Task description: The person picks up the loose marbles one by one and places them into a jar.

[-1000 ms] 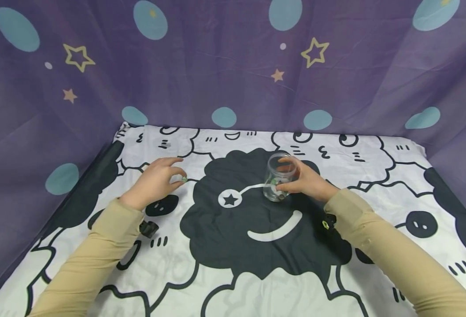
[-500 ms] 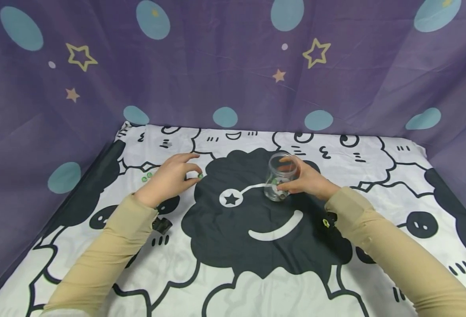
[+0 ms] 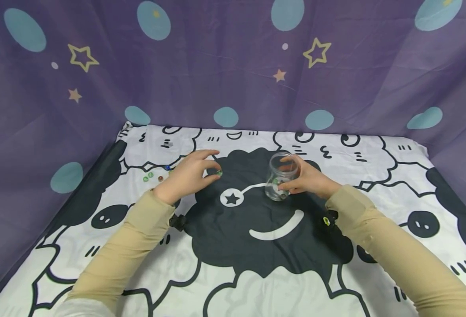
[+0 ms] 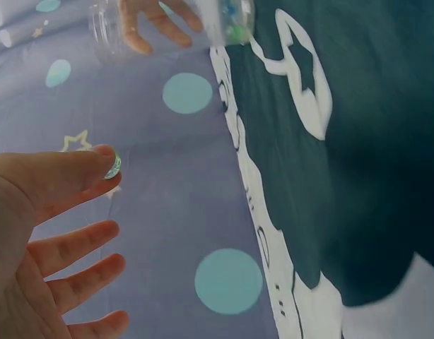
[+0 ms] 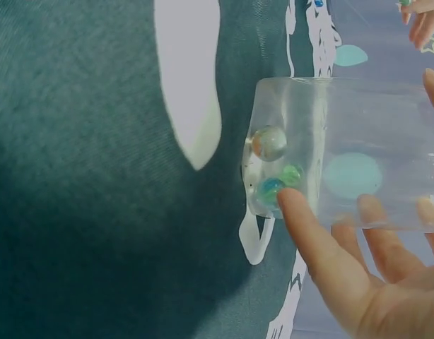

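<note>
My left hand (image 3: 187,176) pinches a green glass marble (image 4: 114,166) between thumb and index finger, the other fingers spread apart. To its right, my right hand (image 3: 310,180) holds a clear, open-topped jar (image 3: 274,171) upright over the dark sheep print, thumb and fingers round its side. In the right wrist view, several marbles lie at the jar's bottom, among them an orange-and-clear marble (image 5: 269,143) and a green marble (image 5: 292,174). A gap separates the left hand from the jar.
Loose marbles lie on the sheep-print cloth (image 3: 233,281) behind the left wrist: a green marble (image 3: 146,179), a brown marble (image 3: 160,178) and a blue marble (image 3: 167,167) among them. A purple curtain (image 3: 217,66) hangs behind the table.
My left hand has moved right with the green marble, towards the jar, uncovering the loose marbles on the cloth. The right hand and jar have stayed in place.
</note>
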Demonstrator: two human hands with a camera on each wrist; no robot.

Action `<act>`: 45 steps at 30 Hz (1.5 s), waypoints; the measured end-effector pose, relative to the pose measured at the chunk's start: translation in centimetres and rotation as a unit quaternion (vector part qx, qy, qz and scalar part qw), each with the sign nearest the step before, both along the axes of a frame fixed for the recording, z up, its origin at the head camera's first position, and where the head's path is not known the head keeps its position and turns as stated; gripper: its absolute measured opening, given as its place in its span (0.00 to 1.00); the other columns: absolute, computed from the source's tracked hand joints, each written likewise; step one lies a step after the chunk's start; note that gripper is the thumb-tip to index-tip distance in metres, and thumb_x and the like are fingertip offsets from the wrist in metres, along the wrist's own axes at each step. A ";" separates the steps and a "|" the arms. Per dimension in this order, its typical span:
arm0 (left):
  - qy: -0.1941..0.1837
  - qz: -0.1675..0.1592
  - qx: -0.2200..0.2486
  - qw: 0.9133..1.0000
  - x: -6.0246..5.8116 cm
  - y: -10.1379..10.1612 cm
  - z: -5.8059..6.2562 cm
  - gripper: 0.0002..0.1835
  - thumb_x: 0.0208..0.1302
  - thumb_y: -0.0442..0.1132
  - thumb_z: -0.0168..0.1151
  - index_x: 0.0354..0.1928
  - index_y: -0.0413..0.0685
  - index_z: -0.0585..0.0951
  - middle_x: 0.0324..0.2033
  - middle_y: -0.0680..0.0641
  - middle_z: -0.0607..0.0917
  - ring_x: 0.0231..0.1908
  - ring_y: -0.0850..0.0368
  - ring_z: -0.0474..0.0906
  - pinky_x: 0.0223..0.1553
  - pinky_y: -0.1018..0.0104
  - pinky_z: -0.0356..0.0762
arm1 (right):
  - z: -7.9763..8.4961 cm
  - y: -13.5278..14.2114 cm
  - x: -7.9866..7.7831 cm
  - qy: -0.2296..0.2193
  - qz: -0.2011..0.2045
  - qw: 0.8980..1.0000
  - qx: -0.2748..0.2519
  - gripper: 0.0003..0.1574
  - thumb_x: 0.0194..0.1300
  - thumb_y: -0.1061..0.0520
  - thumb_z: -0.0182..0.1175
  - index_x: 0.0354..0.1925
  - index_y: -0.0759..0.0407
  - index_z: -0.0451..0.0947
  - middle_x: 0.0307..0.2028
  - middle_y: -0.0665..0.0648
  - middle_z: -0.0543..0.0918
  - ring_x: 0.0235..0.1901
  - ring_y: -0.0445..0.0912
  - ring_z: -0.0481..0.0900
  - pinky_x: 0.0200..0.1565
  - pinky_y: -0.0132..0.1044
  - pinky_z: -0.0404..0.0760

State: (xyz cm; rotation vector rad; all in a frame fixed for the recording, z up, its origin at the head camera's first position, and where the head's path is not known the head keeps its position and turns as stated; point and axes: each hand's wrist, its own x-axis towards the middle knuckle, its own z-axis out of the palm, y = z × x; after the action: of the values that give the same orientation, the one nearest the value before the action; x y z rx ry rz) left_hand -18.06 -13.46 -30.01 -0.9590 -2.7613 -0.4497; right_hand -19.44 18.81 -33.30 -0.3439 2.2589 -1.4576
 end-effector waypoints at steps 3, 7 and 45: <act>0.011 -0.009 0.006 1.000 -0.2 0.8 0.1 0.09 0.58 0.40 0.68 0.39 0.47 0.86 0.60 0.39 0.75 0.60 0.42 0.70 0.61 0.49 0.70 | 0.1 0.0 0.0 -0.002 0.003 1.000 0.001 0.53 0.55 0.61 0.69 0.69 0.59 0.49 0.66 0.66 0.63 0.32 0.42 0.80 0.44 0.47 0.84; 0.021 -0.021 0.011 1.000 -0.3 1.8 0.4 0.09 0.57 0.41 0.68 0.39 0.47 0.86 0.60 0.39 0.75 0.60 0.43 0.71 0.61 0.50 0.70 | 0.1 0.1 -0.1 -0.004 0.005 1.000 0.000 0.54 0.54 0.60 0.70 0.70 0.59 0.49 0.66 0.66 0.63 0.33 0.42 0.81 0.44 0.47 0.83; -0.004 -0.065 0.014 0.998 -2.2 10.2 1.7 0.12 0.62 0.43 0.65 0.45 0.49 0.85 0.62 0.44 0.73 0.62 0.49 0.69 0.61 0.60 0.71 | -0.2 -0.1 -0.3 -0.011 -0.006 1.000 0.017 0.51 0.56 0.62 0.68 0.69 0.55 0.50 0.65 0.62 0.65 0.37 0.48 0.80 0.43 0.46 0.84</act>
State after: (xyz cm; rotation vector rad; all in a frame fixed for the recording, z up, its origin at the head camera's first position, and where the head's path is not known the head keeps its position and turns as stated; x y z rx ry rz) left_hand -20.24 -3.23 -28.30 -1.1357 -2.7023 -0.5100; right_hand -19.70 18.76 -33.48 -0.3014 2.2698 -1.4194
